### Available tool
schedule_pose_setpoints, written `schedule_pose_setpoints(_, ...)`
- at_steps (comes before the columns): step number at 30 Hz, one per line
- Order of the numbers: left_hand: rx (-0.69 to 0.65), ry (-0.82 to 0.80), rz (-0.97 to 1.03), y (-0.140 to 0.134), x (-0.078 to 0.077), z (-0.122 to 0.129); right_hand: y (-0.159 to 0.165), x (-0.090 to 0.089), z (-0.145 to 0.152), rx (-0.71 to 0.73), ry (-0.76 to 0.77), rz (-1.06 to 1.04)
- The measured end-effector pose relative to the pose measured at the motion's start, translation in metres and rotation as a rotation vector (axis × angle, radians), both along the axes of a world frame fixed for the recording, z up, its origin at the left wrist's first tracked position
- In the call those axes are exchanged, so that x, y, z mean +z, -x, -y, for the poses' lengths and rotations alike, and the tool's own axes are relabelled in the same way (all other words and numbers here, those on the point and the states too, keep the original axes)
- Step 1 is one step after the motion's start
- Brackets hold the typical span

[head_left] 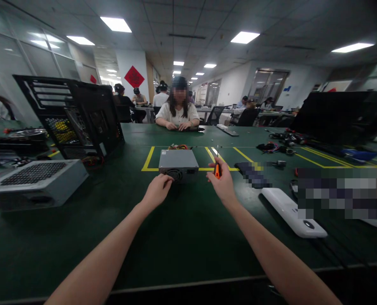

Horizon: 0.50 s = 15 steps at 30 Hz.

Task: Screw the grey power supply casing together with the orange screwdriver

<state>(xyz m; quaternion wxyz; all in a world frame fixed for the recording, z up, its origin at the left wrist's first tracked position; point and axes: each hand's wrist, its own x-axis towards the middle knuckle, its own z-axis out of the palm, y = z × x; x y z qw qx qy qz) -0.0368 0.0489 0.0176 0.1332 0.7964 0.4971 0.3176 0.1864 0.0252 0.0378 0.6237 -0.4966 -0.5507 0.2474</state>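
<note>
A grey computer power supply [179, 159] sits on the green table in front of me, its fan grille and socket facing my way. Bundled wires [178, 147] show behind it. My left hand [158, 190] is at its lower left front, fingers closed together by the grille; whatever they pinch, if anything, is hidden. To the right of the power supply, my right hand [222, 180] is wrapped around an orange and black screwdriver [218, 170]. Its thin shaft points up, apart from the power supply.
A black computer case [89, 120] and a larger grey power supply [39, 182] stand on the left. On the right lie a white elongated device [293, 212], cables [283, 140] and a black monitor [340, 116]. Opposite sits a person [177, 111]. Yellow tape [148, 159] marks the table.
</note>
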Motion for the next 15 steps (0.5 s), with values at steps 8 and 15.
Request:
schedule_pose_setpoints(8, -0.042, 0.021, -0.188, 0.003, -0.013, 0.003, 0.012, 0.020, 0.034, 0.218, -0.118, 0.018)
schedule_pose_setpoints(15, -0.091, 0.091, -0.177, -0.003, -0.016, 0.006, 0.012, 0.017, 0.028, 0.332, 0.013, -0.158)
